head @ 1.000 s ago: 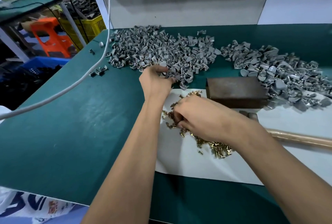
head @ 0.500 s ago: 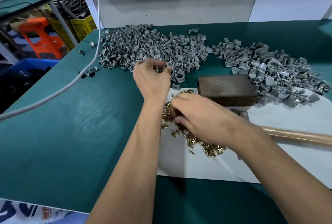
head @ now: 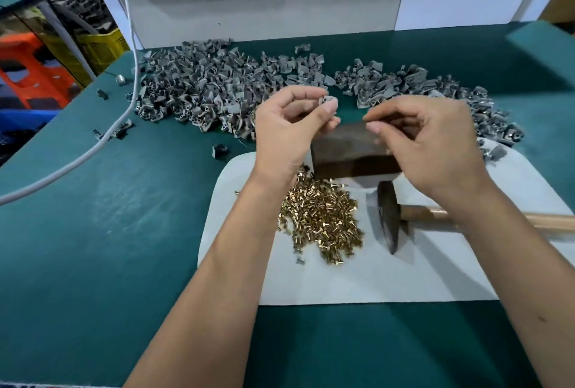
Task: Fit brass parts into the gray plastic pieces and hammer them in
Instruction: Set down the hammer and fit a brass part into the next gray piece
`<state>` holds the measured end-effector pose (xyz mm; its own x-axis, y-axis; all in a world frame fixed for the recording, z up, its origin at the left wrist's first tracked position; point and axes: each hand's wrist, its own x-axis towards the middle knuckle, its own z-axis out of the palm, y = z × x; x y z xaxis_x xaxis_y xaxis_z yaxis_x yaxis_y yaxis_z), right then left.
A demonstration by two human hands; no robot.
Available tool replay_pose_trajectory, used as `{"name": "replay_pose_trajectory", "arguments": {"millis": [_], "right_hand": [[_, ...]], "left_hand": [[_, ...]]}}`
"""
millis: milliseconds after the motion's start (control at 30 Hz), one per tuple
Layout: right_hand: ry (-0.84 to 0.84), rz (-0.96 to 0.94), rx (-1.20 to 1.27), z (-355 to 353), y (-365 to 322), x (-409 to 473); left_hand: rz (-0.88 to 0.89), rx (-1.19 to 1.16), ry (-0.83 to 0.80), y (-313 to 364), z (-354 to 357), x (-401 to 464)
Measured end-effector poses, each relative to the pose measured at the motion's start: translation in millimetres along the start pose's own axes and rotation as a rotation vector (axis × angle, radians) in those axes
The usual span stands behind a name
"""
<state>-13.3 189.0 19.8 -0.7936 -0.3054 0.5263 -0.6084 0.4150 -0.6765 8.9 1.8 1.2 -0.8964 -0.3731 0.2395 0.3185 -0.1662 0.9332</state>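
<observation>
We worked at a green table carrying a white mat, with two heaps of gray plastic pieces along the far side, far too many to count. On the mat lay one dark metal block, one hammer and a pile of brass parts, also uncountable. Our left hand pinched one gray piece between its fingers above the block. Our right hand had fingers pinched narrow, probably around a brass part, though we could not tell. We judged the fit would go best with the brass part lined straight with the hole and seated fully before any hammering on the block.
</observation>
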Motion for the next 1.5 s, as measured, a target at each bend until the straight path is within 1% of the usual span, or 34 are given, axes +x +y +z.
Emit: {"name": "replay_pose_trajectory", "arguments": {"millis": [167,267,367,467,767,1000,1133,1367,1500], "right_hand": [[0.044,0.004,-0.061,0.6,9.9,-3.5],[0.087,0.012,0.013,0.2,8.3,-4.2],[0.148,-0.044,0.029,2.0,5.0,-5.4],[0.167,-0.083,0.022,4.9,2.7,-6.5],[0.193,-0.129,-0.028,6.1,3.7,-7.1],[0.172,-0.094,0.040,8.5,1.8,-7.4],[0.156,-0.093,0.039,9.5,0.9,-9.1],[0.141,-0.087,-0.038,12.0,3.2,-11.0],[0.156,-0.079,-0.017,12.1,4.6,-10.5]], "left_hand": [[-0.008,0.005,-0.127,0.2,9.1,-8.8],[-0.016,-0.009,-0.172,0.6,11.9,-11.8],[-0.013,0.039,-0.217,-1.6,12.8,-13.1],[-0.020,0.016,-0.256,-2.3,11.9,-13.4],[-0.042,-0.015,-0.278,-4.9,11.1,-12.7],[-0.039,-0.008,-0.285,-5.2,10.9,-12.4],[-0.050,-0.003,-0.264,-5.6,12.8,-14.1],[-0.060,0.049,-0.239,-7.5,16.7,-14.0],[-0.054,0.068,-0.230,-8.0,17.7,-12.3]]}}
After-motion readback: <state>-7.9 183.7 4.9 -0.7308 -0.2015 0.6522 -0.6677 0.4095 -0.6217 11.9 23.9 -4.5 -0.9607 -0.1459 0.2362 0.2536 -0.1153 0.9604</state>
